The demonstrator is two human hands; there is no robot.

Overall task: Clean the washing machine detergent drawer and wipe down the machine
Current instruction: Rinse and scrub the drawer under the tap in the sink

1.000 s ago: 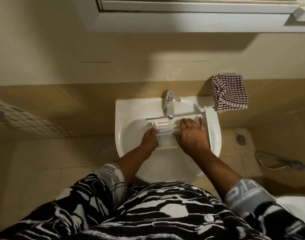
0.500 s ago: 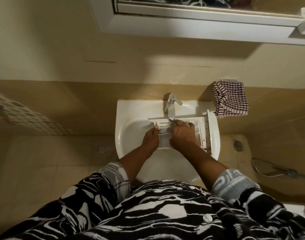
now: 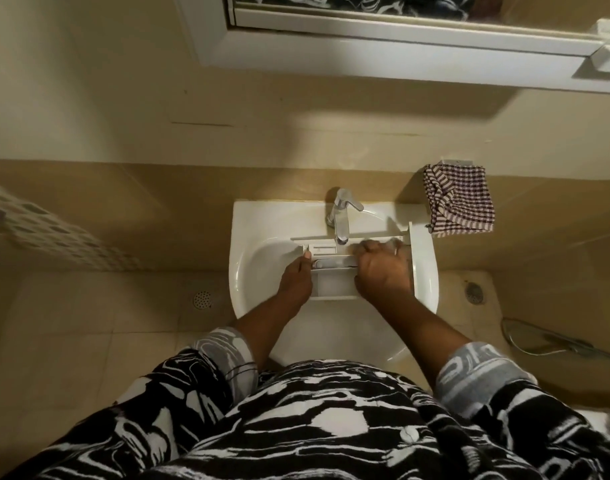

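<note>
Fingers [image 3: 305,259] of left hand [image 3: 294,280] pinching detergent drawer [image 3: 333,284] edge; right hand [image 3: 383,271] curled inside, scrubbing over sink [image 3: 248,237]. Machine wipe-down outstanding.

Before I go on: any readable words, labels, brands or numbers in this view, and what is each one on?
None can be read.
Detergent drawer: small marks near its left end, too small and blurred to read.
Tap: no marking visible.
Right sleeve: grey cuff has pale shapes that may be letters, but they are not legible.
Checked cloth: pattern only, no text.
</note>
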